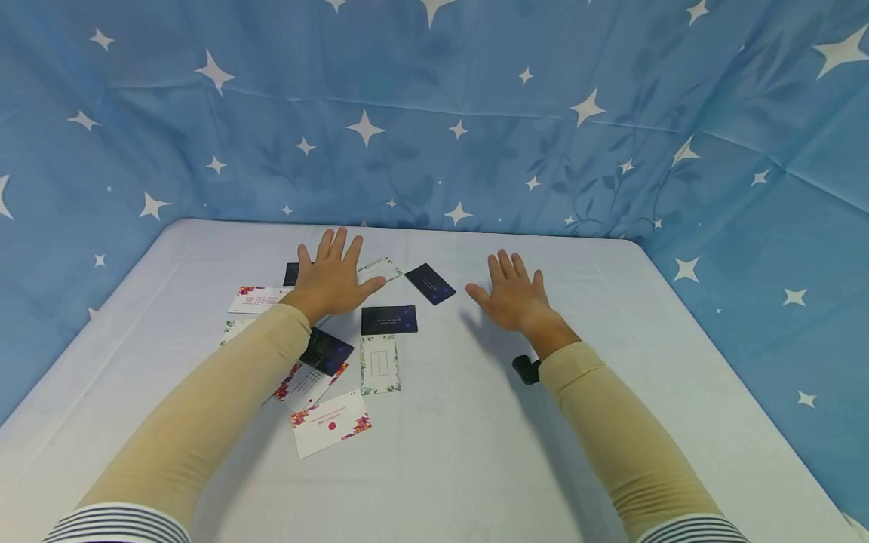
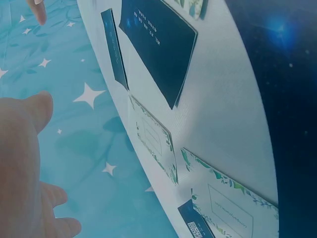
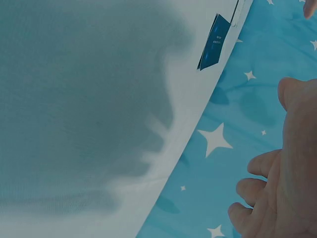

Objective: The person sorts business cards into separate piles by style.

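Fingers fanned apart and holding nothing, the left hand (image 1: 331,283) hovers over the cards; the right hand (image 1: 514,300), fingers also slightly spread, hovers over the bare surface (image 1: 462,452), its shadow falling apart from it. The cards lie mostly under and around the left forearm: a tilted dark card (image 1: 431,283) between the hands, a level dark card (image 1: 389,320) nearer the person, a leafy card (image 1: 380,364) just below that, and a red-cornered card (image 1: 333,424) nearest. The blue curtain (image 1: 475,173) stands behind.

For handling, I judge thin flat cards best pinched by an edge; where they overlap, take the top one first, and keep sleeves from dragging them.
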The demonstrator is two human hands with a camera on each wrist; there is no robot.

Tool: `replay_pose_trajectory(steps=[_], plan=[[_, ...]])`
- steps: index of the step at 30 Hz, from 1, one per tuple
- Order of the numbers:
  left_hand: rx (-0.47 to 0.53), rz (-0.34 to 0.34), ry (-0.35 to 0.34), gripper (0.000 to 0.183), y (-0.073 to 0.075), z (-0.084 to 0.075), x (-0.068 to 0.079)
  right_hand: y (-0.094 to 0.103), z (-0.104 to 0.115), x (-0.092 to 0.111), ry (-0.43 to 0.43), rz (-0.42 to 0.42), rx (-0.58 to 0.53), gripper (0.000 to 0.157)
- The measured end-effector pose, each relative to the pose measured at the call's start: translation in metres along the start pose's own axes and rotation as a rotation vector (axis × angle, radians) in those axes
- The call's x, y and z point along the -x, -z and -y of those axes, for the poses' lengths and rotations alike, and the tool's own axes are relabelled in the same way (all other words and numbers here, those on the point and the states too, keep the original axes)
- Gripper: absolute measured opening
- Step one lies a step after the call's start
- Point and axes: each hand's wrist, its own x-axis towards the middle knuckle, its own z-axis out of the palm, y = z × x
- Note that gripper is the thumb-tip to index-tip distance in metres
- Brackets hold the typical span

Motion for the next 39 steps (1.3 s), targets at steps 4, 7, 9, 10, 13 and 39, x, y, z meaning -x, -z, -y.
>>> replay_pose_trajectory(steps=[4, 7, 9, 10, 13, 39], plan=[[-0.003, 0.013, -0.001, 0.091, 0.001, -0.001, 0.0, 0.001, 0.0, 0.0, 0.005, -0.004, -0.005, 0.082], [0.012, 0.019, -0.007, 0.091, 0.001, -0.001, 0.0, 0.002, 0.0, 0.0, 0.014, -0.029, -0.015, 0.084], [0.032, 0.019, -0.014, 0.092, 0.001, 0.0, 0.0, 0.003, 0.0, 0.0, 0.022, -0.054, -0.021, 0.085], [0.041, 0.018, -0.019, 0.092, 0.002, 0.0, 0.0, 0.004, 0.0, 0.0, 0.024, -0.067, -0.026, 0.086], [0.068, 0.017, -0.036, 0.093, 0.002, 0.002, -0.001, 0.005, 0.0, 0.0, 0.036, -0.101, -0.045, 0.085], [0.201, -0.011, -0.001, 0.075, -0.014, 0.037, -0.019, -0.017, 0.062, -0.077, 0.258, -0.029, -0.363, 0.067]])
